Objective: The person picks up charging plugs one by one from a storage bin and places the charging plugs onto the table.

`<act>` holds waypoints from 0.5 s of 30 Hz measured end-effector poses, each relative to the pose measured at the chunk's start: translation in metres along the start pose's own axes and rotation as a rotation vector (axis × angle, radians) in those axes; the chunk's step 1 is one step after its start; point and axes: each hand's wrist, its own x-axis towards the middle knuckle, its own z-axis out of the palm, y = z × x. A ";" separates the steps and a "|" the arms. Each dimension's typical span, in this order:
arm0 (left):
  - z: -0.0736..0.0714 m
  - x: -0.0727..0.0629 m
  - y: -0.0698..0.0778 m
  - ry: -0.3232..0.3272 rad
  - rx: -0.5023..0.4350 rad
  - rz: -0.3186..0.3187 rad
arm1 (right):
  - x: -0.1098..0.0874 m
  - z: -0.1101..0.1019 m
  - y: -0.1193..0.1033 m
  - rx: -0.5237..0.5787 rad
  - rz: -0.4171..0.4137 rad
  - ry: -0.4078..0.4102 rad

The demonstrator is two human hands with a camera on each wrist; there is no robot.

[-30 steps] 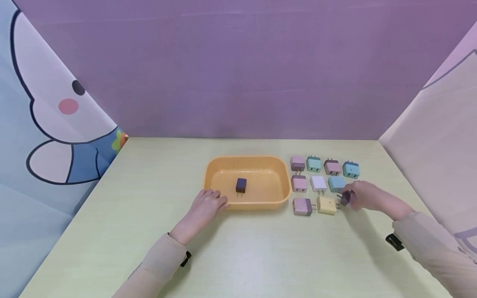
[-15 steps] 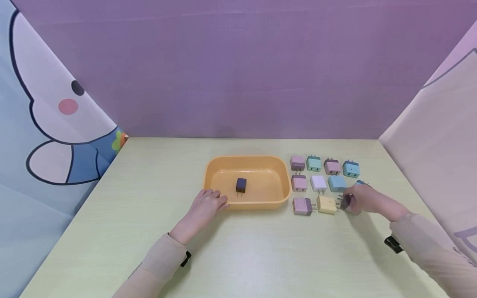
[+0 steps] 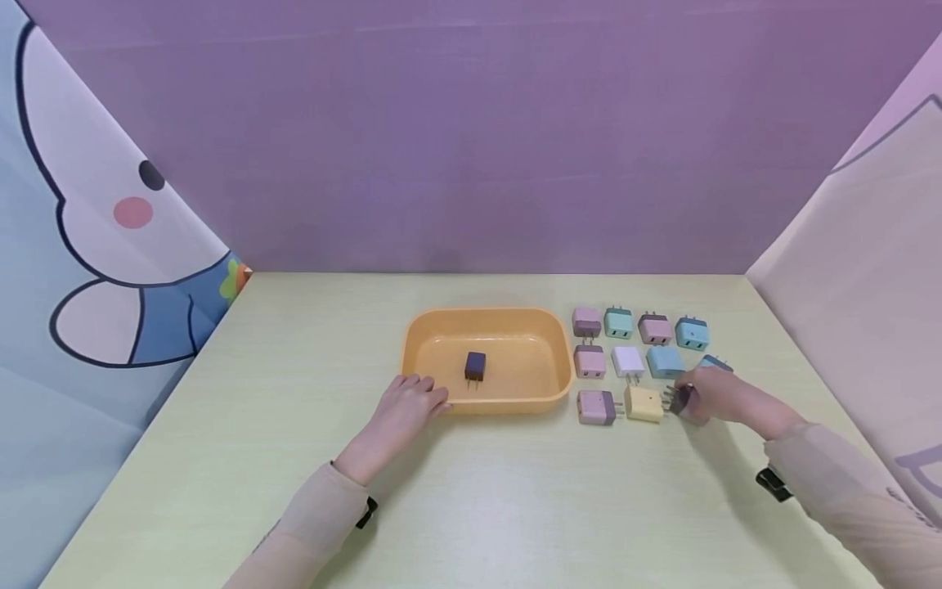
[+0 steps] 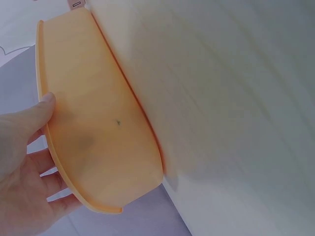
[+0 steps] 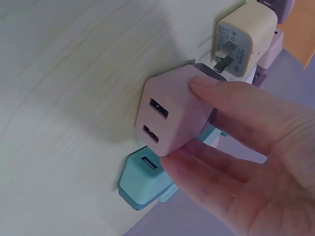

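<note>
My left hand (image 3: 412,406) holds the near-left rim of an orange tray (image 3: 530,401). In the left wrist view its thumb lies on the outer wall, while the other fingers reach over the rim. A dark charger (image 3: 475,366) with two prongs lies inside the tray. At the right, my right hand (image 3: 717,394) pinches a pink charger (image 5: 170,108) between thumb and fingers. Two USB ports on that charger face the right wrist camera. Its prongs point toward a cream charger (image 3: 643,404) just to the left. A blue charger (image 3: 715,362) sits behind the hand, partly hidden.
Several chargers stand in rows right of the tray, among them a white one (image 3: 628,361), a light blue one (image 3: 666,361) and a pink one (image 3: 597,407). A purple wall (image 3: 471,147) closes off the table's (image 3: 515,507) back edge.
My right hand has shifted slightly toward me with the pink charger, lowering it beside the cream one. The blue charger behind it has come into view. My left hand stays on the tray.
</note>
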 end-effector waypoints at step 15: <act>0.000 0.000 0.000 -0.020 0.012 -0.007 | 0.004 -0.018 -0.012 0.030 0.060 -0.081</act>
